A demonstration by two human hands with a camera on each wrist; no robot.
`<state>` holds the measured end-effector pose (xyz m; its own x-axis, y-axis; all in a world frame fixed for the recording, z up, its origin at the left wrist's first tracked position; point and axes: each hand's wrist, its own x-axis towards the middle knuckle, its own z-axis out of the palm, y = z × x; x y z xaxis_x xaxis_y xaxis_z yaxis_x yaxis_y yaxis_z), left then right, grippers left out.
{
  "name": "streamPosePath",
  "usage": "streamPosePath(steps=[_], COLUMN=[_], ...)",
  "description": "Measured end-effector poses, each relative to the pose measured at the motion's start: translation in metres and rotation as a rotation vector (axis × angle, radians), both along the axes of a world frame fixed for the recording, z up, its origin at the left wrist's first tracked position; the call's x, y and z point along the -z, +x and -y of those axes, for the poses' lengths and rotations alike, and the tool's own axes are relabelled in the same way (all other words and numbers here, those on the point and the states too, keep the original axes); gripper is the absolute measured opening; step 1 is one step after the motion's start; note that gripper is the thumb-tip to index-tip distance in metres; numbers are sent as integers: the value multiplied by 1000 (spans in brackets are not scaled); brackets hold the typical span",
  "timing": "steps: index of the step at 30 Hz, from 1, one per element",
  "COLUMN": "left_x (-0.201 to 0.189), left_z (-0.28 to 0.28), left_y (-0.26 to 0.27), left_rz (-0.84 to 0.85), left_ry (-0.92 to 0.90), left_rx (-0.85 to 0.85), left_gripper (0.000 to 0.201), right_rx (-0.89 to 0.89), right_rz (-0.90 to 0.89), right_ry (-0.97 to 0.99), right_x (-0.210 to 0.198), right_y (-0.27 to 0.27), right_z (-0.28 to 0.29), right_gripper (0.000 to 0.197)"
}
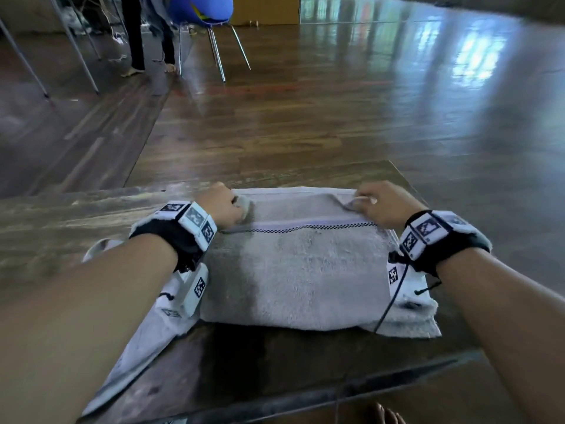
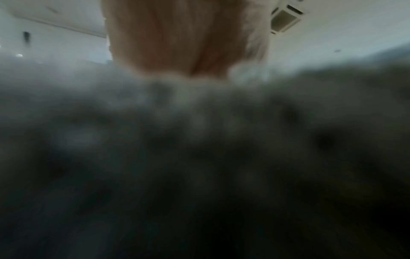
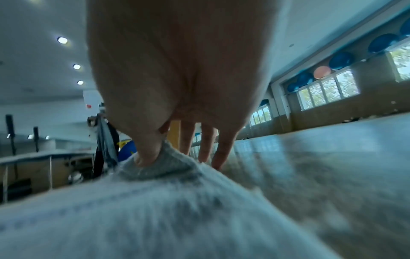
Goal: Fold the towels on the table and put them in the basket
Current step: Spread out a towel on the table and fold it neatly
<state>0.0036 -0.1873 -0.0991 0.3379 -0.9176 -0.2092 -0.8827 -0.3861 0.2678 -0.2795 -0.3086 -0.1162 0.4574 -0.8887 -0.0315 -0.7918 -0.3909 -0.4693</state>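
A grey towel (image 1: 299, 270) with a checked stripe lies folded over on the dark wooden table (image 1: 76, 215). My left hand (image 1: 224, 206) grips its far left corner, and my right hand (image 1: 382, 203) pinches its far right corner. In the right wrist view the thumb (image 3: 148, 154) presses a bunched fold of the towel (image 3: 155, 201) while the other fingers (image 3: 221, 154) point down beside it. The left wrist view is blurred: the left hand (image 2: 182, 43) sinks into the towel (image 2: 199, 140). No basket is in view.
A second white cloth (image 1: 146, 332) lies under my left forearm and hangs toward the table's near edge. Beyond the table is shiny wooden floor, with a blue chair (image 1: 201, 13) and a standing person's legs (image 1: 137, 35) at the far left.
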Motion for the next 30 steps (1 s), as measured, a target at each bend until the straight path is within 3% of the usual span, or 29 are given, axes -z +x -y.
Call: streamPosePath(steps=[5, 8, 11, 15, 16, 18, 20, 21, 26, 28, 30], left_x=[-10, -16, -22, -34, -39, -51, -69, -78, -105, -104, -103], left_z=[-18, -38, -65, -104, -112, -121, -125, -126, -123, -123, -122], left_y=[-10, -16, -20, -30, -37, -54, -80, -93, -142, -148, -150], left_rz=[50, -52, -91, -4, 16, 5, -107, -152, -277, -310, -317], left_ry=[58, -141, -356, -152, -173, -369, -578, -597, -230, -208, -314], left_rx=[50, 56, 96, 67, 46, 67, 195, 263, 389, 370, 342], left_gripper=[46, 47, 43, 26, 25, 35, 31, 28, 26, 26, 24], right_rx=[13, 18, 35, -104, -146, -201, -225, -237, -315, -314, -290], right_rz=[-5, 42, 190, 308, 318, 326, 348, 363, 426, 458, 466], right_ry=[-40, -66, -218, -292, -298, -328, -354, -363, -432, -438, -429], right_x=[-3, -14, -35, -55, -56, -58, -61, -62, -68, -69, -69], right_y=[1, -2, -11, -24, -26, -30, -32, -33, -39, -43, -48], right_z=[-13, -34, -60, -105, -117, -141, -162, -170, -199, -202, -202], right_gripper=[10, 18, 19, 12, 13, 11, 7, 7, 15, 15, 13])
